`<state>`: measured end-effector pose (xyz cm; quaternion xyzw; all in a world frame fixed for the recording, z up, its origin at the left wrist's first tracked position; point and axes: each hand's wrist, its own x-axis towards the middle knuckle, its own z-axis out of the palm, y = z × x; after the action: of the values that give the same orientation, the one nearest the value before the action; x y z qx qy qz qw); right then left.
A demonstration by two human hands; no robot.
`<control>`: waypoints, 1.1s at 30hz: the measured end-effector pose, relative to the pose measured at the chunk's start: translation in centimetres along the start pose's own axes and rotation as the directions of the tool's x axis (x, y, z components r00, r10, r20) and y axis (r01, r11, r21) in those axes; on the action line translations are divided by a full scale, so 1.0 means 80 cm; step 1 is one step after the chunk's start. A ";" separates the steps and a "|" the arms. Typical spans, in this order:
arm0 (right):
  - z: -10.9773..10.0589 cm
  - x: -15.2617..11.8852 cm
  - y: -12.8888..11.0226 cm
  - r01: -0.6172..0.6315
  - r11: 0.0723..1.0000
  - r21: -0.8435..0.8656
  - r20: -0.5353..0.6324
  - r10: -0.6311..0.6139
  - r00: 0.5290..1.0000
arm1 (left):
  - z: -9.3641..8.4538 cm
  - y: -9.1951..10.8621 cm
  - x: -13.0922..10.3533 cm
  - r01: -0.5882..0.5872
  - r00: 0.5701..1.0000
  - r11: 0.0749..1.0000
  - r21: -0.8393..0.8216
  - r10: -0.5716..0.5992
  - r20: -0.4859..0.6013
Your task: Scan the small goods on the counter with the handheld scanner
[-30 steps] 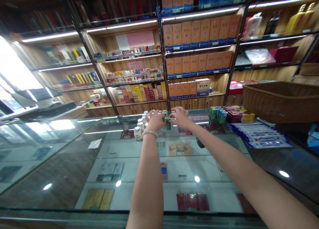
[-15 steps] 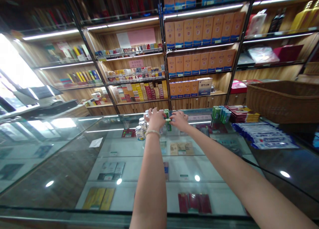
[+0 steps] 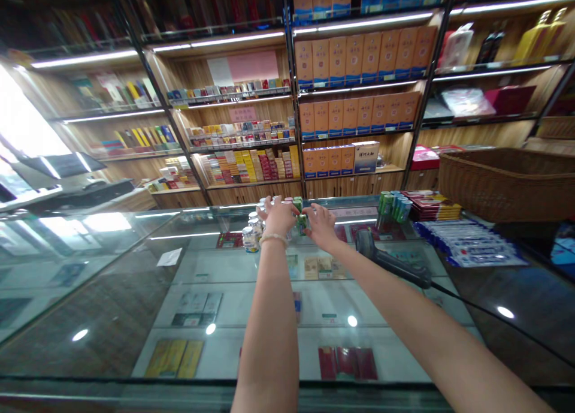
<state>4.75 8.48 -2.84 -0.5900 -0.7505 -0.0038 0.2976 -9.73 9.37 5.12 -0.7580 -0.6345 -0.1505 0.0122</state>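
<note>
While both your arms reach out over the glass counter (image 3: pixel 265 353), a small green tub (image 3: pixel 302 225) stands upright on it, between your hands. Your left hand (image 3: pixel 279 216) is on one side, fingers partly spread and raised, its tips nearest the tub at the top edge. Your right hand (image 3: pixel 320 224) is on the other side, fingers loosely curved and partly open, tips also by the tub's top. Neither hand is closed around it; whether the fingertips touch it, you can't tell at this size. Pale bracelet (image 3: pixel 273 238) on your left wrist.

White jars (image 3: pixel 250 239) run in a row just left of your left hand, partly hidden by it. More small tubs, pink and green, just behind the hands. A dark scanner (image 3: pixel 390 260) lies past your right forearm, partly covered by it, its cable (image 3: pixel 498 317) trailing off to the right.

Farther right on the counter: green and blue tubs (image 3: pixel 395 207) in a cluster, red and yellow packs (image 3: pixel 433 205) stacked beside them, blue-and-white packets (image 3: pixel 469 243) fanned in front, and a brown wicker basket (image 3: pixel 507 182) behind the packets. White paper slip (image 3: pixel 169 257) well off to the left. Beyond the counter, lit shelves (image 3: pixel 251 185) carry small cartons and orange boxes (image 3: pixel 354 59).
</note>
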 end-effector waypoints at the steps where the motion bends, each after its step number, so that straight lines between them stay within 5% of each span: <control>1: 0.001 0.000 -0.001 0.002 1.000 -0.011 -0.003 -0.003 1.000 | -0.003 0.002 -0.001 0.023 1.000 1.000 0.011 -0.023 0.010; 10: 0.013 0.005 -0.005 0.011 0.999 -0.048 -0.055 -0.014 0.998 | -0.011 0.010 -0.011 0.116 0.983 0.988 0.102 -0.129 0.129; 18: 0.038 0.027 -0.005 -0.035 0.999 -0.006 -0.116 0.034 0.993 | 0.010 0.008 -0.004 0.171 0.982 0.982 0.076 -0.176 0.064; 24: 0.047 0.041 -0.001 -0.037 0.997 -0.063 -0.138 0.028 0.990 | 0.005 0.012 -0.008 0.223 0.975 0.970 0.092 -0.223 -0.019; 33: 0.060 0.057 0.005 -0.022 0.995 -0.095 -0.155 0.007 0.988 | 0.001 0.016 -0.011 0.228 0.972 0.965 0.130 -0.234 0.036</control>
<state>2.39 14.36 -4.83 -0.6073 -0.7196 -0.0837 0.3261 -8.64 8.32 5.04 -0.6803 -0.7268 -0.0914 0.0256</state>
